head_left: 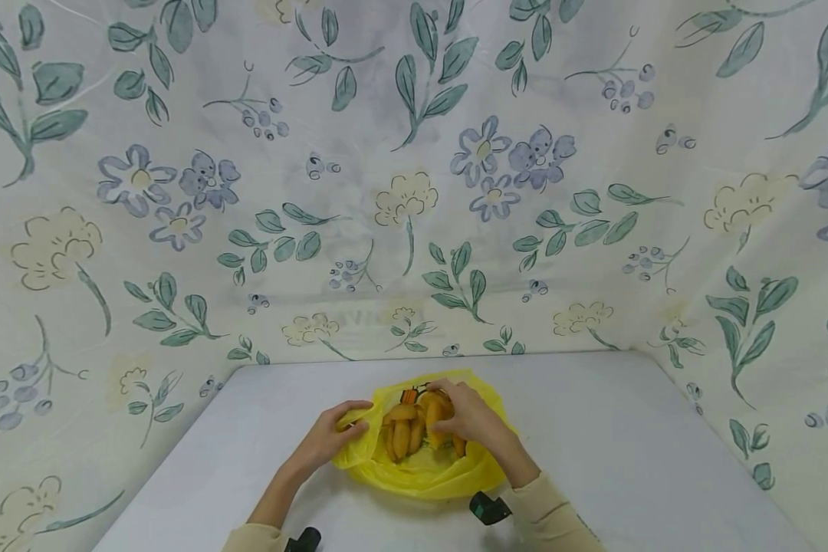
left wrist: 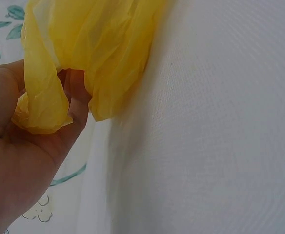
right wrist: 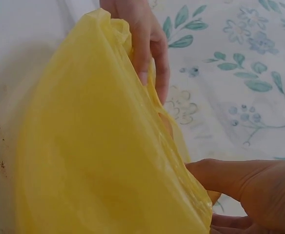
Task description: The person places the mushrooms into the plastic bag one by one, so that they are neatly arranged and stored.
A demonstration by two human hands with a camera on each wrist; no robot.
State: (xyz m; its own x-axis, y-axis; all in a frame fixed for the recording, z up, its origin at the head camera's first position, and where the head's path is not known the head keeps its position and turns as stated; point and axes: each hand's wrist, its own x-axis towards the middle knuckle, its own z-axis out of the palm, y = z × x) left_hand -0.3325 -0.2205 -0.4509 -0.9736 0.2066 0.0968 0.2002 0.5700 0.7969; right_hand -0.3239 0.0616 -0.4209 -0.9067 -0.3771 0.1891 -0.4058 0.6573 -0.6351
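A thin yellow plastic bag (head_left: 428, 483) lies spread on the white table, its mouth open. Inside it sit two bunches of small bananas, a left bunch (head_left: 402, 433) and a right bunch (head_left: 436, 418). My left hand (head_left: 324, 437) grips the bag's left edge; in the left wrist view the crumpled plastic (left wrist: 47, 97) passes between its thumb and fingers. Reaching in over the right side, my right hand (head_left: 471, 412) holds the right bunch between thumb and fingers. In the right wrist view the bag's side (right wrist: 103, 136) hides most of the bananas and the right fingertips.
The white tabletop (head_left: 593, 429) extends around the bag. A floral curtain (head_left: 414, 192) stands behind the table and along both sides. Black wrist cameras (head_left: 488, 508) hang at both forearms, close over the table.
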